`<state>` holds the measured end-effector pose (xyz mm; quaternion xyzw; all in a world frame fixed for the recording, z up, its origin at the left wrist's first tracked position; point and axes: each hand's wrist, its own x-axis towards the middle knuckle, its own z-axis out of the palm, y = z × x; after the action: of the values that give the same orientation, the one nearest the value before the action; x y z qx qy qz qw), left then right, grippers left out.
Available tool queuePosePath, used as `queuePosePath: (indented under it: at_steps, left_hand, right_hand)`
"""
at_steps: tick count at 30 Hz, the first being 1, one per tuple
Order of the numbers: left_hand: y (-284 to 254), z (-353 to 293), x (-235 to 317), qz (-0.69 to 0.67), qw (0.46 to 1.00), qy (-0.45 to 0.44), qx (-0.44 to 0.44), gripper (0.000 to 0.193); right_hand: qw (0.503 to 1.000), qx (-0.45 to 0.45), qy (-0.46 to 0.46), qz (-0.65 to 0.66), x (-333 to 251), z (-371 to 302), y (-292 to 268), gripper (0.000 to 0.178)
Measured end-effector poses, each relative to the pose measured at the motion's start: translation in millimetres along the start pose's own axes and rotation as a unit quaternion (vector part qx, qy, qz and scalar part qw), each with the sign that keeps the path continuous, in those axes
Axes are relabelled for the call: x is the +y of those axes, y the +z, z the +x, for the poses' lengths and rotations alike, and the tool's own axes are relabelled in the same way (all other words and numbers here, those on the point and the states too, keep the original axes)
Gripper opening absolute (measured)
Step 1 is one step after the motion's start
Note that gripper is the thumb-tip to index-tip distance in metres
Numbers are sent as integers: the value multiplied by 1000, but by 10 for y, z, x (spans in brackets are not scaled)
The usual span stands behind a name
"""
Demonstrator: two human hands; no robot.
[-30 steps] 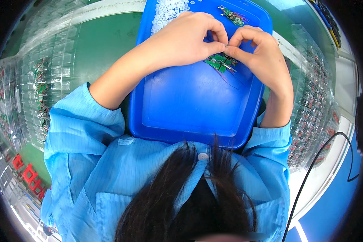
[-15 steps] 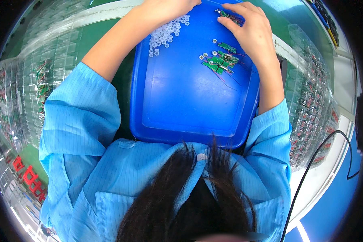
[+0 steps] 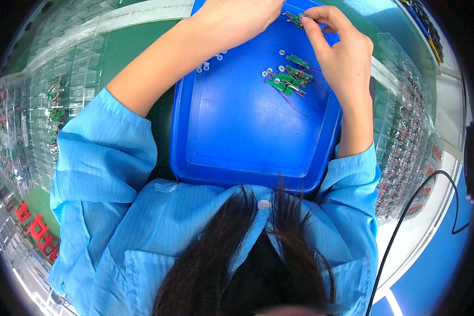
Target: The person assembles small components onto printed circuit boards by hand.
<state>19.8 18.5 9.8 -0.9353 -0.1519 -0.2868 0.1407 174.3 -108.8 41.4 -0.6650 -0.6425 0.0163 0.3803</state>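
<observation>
Right hand [image 3: 344, 55]: thumb and forefinger are pinching a small green circuit board [image 3: 294, 20] at the tray's far right.
Left hand [image 3: 245, 18]: hanging over the far side; I'm not able to tell whether it's holding anything.
Blue tray [image 3: 247, 137]: more wired boards [image 3: 287, 80] are lying clustered nearer the person; small white rings [image 3: 206, 67] are showing beside the left forearm.

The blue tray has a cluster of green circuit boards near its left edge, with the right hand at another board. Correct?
No: the head view shows the cluster of green boards near the right edge of the blue tray, with the right hand at another board.
</observation>
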Motion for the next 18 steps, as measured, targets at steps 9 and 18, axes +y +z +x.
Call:
queuePosePath:
  at_steps: [9, 18]
  left_hand:
    - [-54, -238, 74, -757, 500, -396, -143, 17]
    - [-321, -150, 294, -636, 667, -381, -74, 13]
  right_hand:
    - [989, 59, -126, -54, -78, -75, 99, 6]
    - [964, -87, 115, 225, 210, -114, 72, 12]
